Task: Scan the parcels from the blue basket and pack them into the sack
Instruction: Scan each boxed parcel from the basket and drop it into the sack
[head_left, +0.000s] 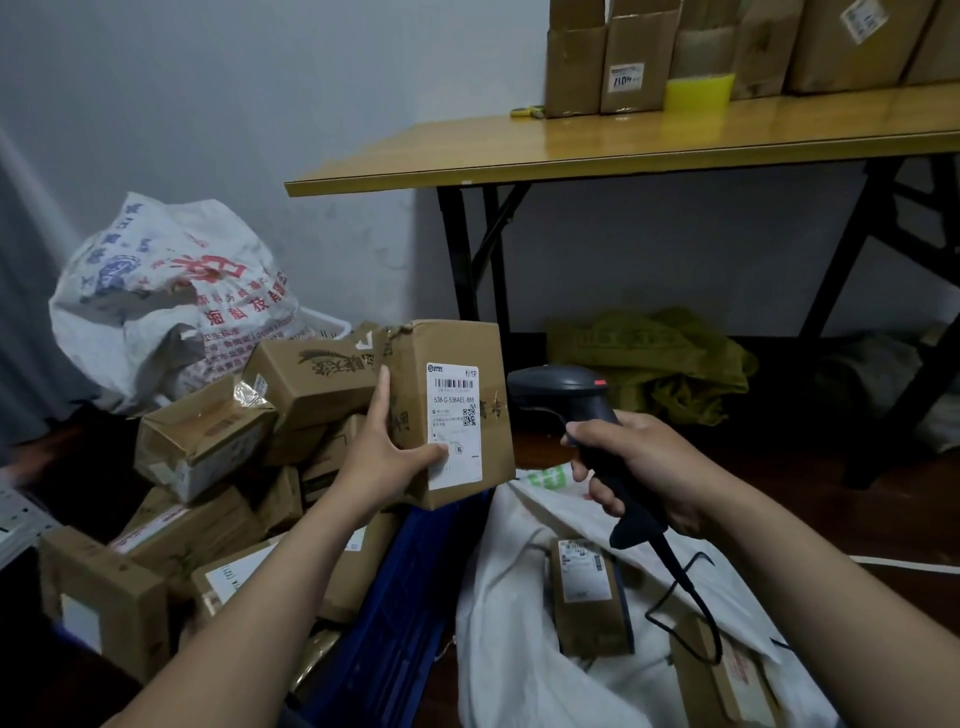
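Observation:
My left hand (387, 457) grips a brown cardboard parcel (457, 353) from its left and lower side, white shipping label facing me, held above the blue basket (400, 639). My right hand (639, 467) grips a black barcode scanner (563, 389) by its handle, its head just right of the parcel. The scanner's cable hangs down over the white sack (514, 623). The sack lies open at the lower right, with a labelled parcel (589, 597) and another parcel (727, 680) inside. Several brown parcels (208, 441) are heaped in the basket on the left.
A filled printed white bag (166, 306) stands at the back left against the wall. A yellow folding table (623, 145) with cardboard boxes (628, 57) on it spans the upper right. Green sacks (660, 358) lie under the table on the dark floor.

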